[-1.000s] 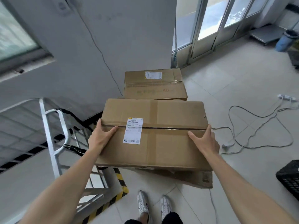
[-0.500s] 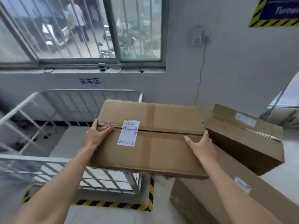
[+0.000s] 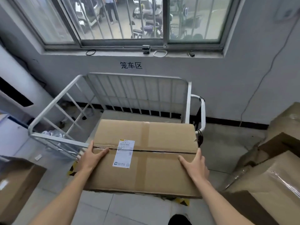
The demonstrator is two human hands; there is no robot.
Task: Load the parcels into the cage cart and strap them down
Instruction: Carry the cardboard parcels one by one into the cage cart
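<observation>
Box [image 3: 146, 153] was held at the open front of the cart [image 3: 138, 95], its far end over the cart's platform, its near end out over the floor. Left hand [image 3: 90, 158] clamped the left side, thumb laid along the top seam; right hand [image 3: 194, 163] clamped the right side the same way, fingers under the edge out of my sight. Shipping label [image 3: 124, 154] faced up.

My read: the step was setting this box into the cart. To do it well I would keep it level, slide it back until it met the rear bars, and square it against the right post [image 3: 188, 103], leaving the left half free for the other boxes [image 3: 267, 184] stacked at right. Straps: none that I could identify.
</observation>
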